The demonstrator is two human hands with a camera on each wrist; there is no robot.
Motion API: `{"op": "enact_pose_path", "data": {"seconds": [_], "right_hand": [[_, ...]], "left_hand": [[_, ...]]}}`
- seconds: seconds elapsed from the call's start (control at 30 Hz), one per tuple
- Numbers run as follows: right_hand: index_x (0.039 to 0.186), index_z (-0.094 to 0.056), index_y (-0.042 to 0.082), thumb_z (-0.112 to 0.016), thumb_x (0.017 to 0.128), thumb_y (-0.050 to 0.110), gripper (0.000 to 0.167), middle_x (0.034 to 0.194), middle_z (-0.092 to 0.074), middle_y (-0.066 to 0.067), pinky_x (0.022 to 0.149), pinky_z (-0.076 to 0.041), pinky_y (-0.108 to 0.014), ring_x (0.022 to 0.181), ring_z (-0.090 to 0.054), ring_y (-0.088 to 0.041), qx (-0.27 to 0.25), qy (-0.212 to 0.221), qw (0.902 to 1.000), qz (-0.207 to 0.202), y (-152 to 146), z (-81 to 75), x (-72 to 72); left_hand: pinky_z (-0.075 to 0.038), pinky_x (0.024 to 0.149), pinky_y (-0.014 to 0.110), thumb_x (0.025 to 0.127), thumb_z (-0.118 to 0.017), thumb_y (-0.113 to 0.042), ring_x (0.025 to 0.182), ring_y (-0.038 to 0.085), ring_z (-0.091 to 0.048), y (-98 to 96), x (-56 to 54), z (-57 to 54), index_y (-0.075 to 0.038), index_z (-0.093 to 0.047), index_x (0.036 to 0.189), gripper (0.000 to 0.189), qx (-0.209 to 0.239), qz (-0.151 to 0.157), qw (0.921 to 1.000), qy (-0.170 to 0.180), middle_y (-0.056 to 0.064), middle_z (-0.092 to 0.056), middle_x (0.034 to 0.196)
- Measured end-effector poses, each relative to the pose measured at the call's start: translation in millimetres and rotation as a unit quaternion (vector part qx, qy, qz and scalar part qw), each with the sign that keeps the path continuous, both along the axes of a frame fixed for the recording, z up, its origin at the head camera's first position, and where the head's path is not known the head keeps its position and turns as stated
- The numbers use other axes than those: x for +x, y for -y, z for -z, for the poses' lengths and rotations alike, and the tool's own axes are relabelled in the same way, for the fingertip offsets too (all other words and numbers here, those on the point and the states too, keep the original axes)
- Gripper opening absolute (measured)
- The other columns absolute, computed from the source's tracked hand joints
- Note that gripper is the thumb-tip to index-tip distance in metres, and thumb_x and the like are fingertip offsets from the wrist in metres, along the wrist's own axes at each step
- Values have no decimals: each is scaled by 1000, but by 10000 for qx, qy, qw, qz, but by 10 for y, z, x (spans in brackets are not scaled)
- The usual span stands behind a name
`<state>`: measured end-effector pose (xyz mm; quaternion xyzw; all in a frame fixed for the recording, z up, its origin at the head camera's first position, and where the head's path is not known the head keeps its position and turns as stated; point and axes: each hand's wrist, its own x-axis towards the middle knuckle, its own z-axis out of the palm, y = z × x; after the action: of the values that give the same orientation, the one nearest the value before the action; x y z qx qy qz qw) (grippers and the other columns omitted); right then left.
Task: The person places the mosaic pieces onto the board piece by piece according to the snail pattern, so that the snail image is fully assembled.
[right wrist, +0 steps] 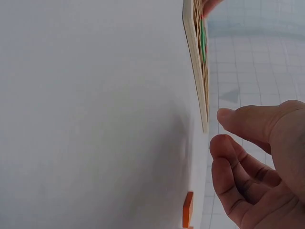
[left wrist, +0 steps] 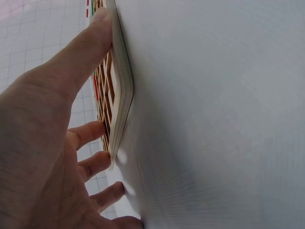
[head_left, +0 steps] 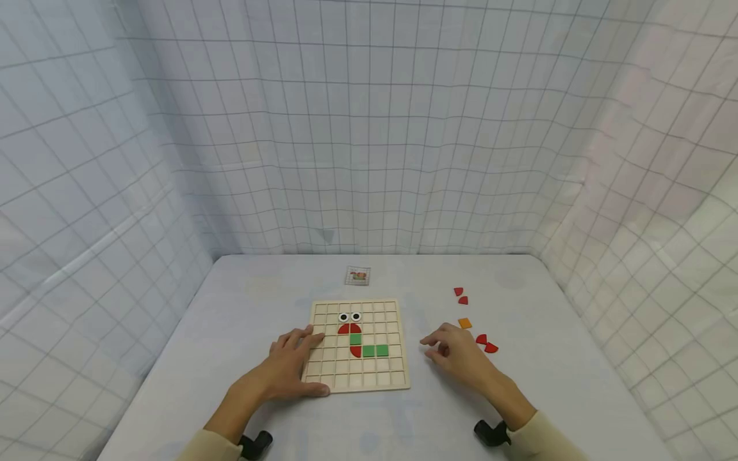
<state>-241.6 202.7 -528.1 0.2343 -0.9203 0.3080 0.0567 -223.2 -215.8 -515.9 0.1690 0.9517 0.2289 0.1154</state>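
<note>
A pale wooden grid board lies on the table. My left hand rests at its left side, fingers spread, thumb on the near left corner and fingertips on the left rim. On the board sit two round eye tiles, three red quarter-circle tiles and three green square tiles. To the right of the board, my right hand hovers with fingers loosely bent. A gap shows between thumb and fingertips, and nothing is held there. An orange square tile lies just beyond that hand.
Two red quarter-circle tiles lie right of my right hand, and two more red tiles farther back. A small picture card lies behind the board. Grid-patterned white curtains enclose the table at the back and sides.
</note>
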Motion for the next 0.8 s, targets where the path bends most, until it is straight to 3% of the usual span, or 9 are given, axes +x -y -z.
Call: {"op": "enact_pose_path", "data": {"seconds": [0.23, 0.43, 0.6, 0.8], "right_hand": [[117, -90, 6, -98, 91, 0, 28, 97, -77, -1, 73, -60, -21, 81, -65, -1, 38, -374, 9985, 391, -409, -76, 54], [121, -89, 8, -102, 92, 15, 33, 91, -70, 3, 68, -51, -21, 79, -55, -3, 192, 8, 9965, 809, -685, -95, 108], [121, -88, 6, -103, 91, 18, 36, 85, -68, 8, 71, -54, -21, 80, -57, -3, 262, 300, 9960, 804, -778, -48, 108], [114, -88, 8, -102, 92, 19, 29, 80, -69, 11, 71, -53, -21, 76, -56, -1, 341, 605, 9942, 822, -784, -2, 98]], "left_hand": [[-28, 128, 92, 85, -101, -64, 166, 63, -36, -1, 16, -13, -13, -47, 177, 118, -9, -55, 10000, 65, 26, -36, 187], [-28, 129, 91, 85, -101, -64, 166, 62, -36, 15, 17, 7, -13, -47, 176, 117, 28, -27, 10000, 56, 25, -35, 188], [-26, 128, 94, 85, -102, -62, 165, 64, -36, 34, 15, 24, -12, -48, 176, 117, 67, -1, 10000, 2, 26, -36, 187], [-26, 127, 94, 85, -101, -63, 165, 64, -37, 42, 22, 40, -11, -48, 176, 117, 89, 34, 9999, -46, 27, -35, 187]]}}
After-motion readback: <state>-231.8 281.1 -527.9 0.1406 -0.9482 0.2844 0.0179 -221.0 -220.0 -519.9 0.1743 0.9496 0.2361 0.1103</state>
